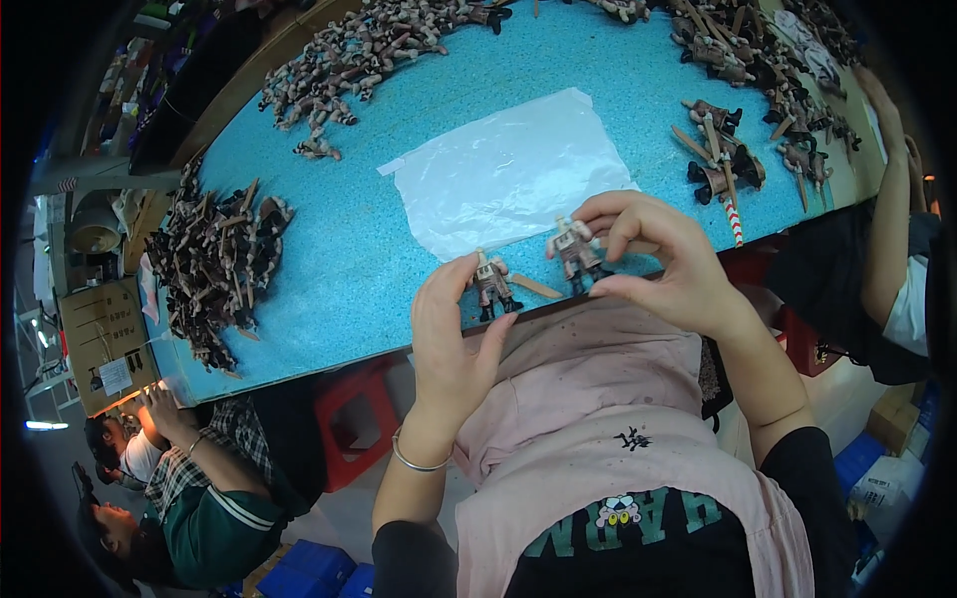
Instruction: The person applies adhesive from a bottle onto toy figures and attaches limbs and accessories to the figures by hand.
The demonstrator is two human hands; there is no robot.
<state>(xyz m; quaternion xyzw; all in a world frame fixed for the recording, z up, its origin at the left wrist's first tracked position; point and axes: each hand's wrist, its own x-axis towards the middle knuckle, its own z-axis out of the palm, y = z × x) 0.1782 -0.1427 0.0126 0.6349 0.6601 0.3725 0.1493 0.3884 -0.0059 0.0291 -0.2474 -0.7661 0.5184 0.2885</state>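
Note:
Near the front edge of the blue table, my left hand (445, 334) holds a small toy figure (489, 283) with dark boots between thumb and fingers. A brown flat stick-like piece (535, 286) juts out beside that figure. To its right, my right hand (670, 261) grips a second toy figure (575, 253) of the same kind, its fingers curled over the upper part. Both figures are held side by side, a short gap between them. Just beyond them lies a crumpled sheet of white plastic (508, 164). The figures' finer details are too small to make out.
Heaps of similar figures lie at the left (219, 264), the far left (364, 60) and the far right (738, 45). A smaller group (720, 164) with a red-and-white striped stick (734, 221) lies at the right. Other people sit at both sides; a red stool (356, 424) stands below the table.

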